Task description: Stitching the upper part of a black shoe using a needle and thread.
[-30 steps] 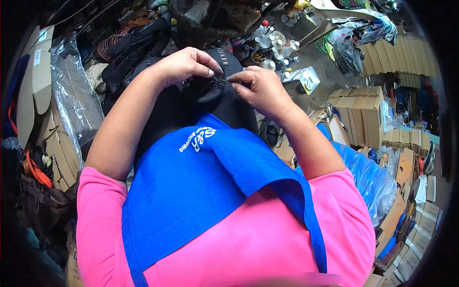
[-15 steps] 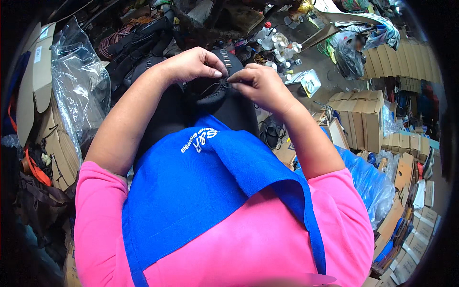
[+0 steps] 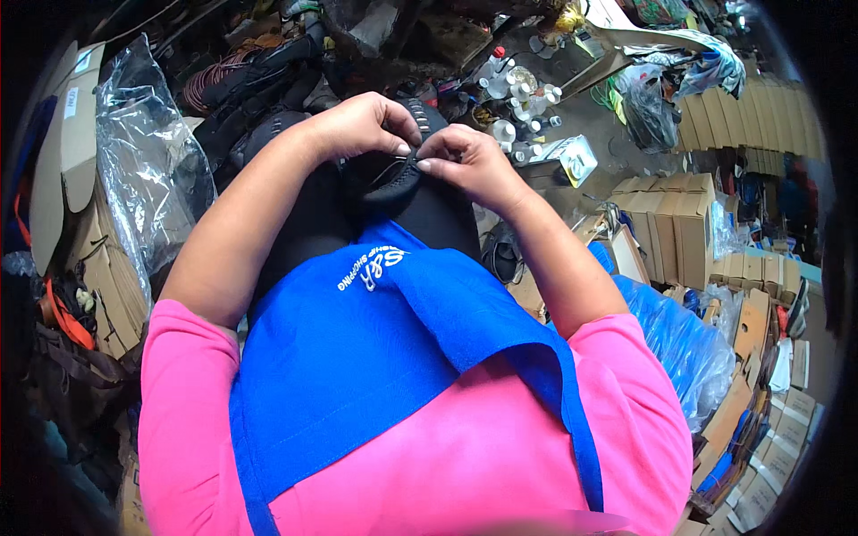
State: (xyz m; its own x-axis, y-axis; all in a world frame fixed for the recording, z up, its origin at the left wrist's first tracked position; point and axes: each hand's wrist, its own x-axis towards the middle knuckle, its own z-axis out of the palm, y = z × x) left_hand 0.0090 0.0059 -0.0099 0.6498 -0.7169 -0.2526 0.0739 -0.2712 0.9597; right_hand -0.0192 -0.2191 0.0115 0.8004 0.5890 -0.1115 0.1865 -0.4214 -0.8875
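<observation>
On my lap lies a black shoe-like piece (image 3: 393, 190) with a rounded end and a stitched rim; its exact kind is unclear. Pale stitches show on its far part. My left hand (image 3: 371, 127) bends over it from the left, thumb and forefinger pinched at the rim. Close beside, my right hand (image 3: 465, 163) pinches at the same rim, its thumb against the stitching. A thin pale strand (image 3: 393, 159) shows by the left fingertips. What sits between the fingertips of either hand is too small to make out. A blue apron (image 3: 357, 357) covers my front.
Similar black stitched pieces (image 3: 268, 129) lie beyond my left forearm, near a clear plastic sheet (image 3: 152, 161). Several white bottles (image 3: 514, 89) stand on the floor ahead. Cardboard boxes (image 3: 666, 223) and blue plastic wrap (image 3: 670, 339) are on the right.
My right hand has shifted slightly left and nearer to me, and the two hands' fingertips are closer together. The black piece has tilted, with less of its dark opening showing.
</observation>
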